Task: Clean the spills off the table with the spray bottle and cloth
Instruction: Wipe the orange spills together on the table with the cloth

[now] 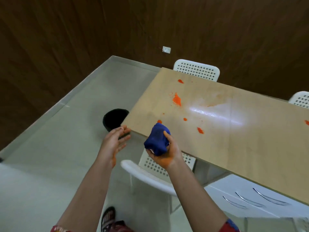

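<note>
A light wooden table [234,148] carries several orange spills; the largest spill [176,99] lies toward the far left corner, smaller drops [200,130] sit nearer the front edge. My right hand [164,154] holds a bunched dark blue cloth [157,139] just above the table's near left corner. My left hand [115,139] hovers open, fingers spread, left of the table corner and over the floor. Orange stains mark both palms. No spray bottle is in view.
A black round bin [113,118] stands on the floor beside the table's left end. A white perforated chair [150,171] is tucked under the near edge, two more [197,69] stand at the far side. White drawers [254,198] sit under the table at right.
</note>
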